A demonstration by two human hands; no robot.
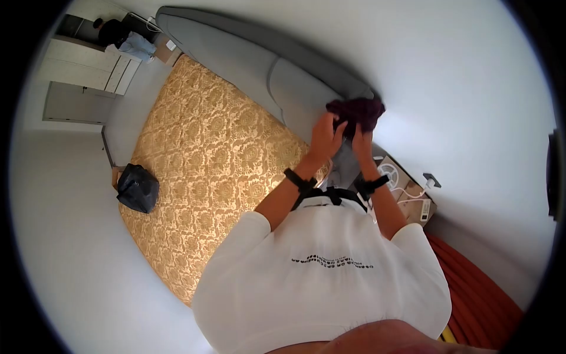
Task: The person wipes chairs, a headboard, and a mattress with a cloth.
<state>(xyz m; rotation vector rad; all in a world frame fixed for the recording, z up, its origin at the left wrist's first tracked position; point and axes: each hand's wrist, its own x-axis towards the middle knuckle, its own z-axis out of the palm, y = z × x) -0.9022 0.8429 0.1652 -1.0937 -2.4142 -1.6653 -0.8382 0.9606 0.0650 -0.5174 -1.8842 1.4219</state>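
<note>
Cloth [361, 112] is bunched by the grey headboard [239, 56], gripped in the fingers of left hand [324, 138] and right hand [362, 143].

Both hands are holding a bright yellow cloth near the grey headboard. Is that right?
Not quite: the colour is wrong. The head view shows the left hand and right hand holding a dark maroon cloth, near the grey headboard as you say.

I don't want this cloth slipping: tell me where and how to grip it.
Probably best at the near edge of the dark cloth, one hand per side, coming from your body's side. It is bunched, with that edge facing you, where the left hand and right hand meet it.
</note>
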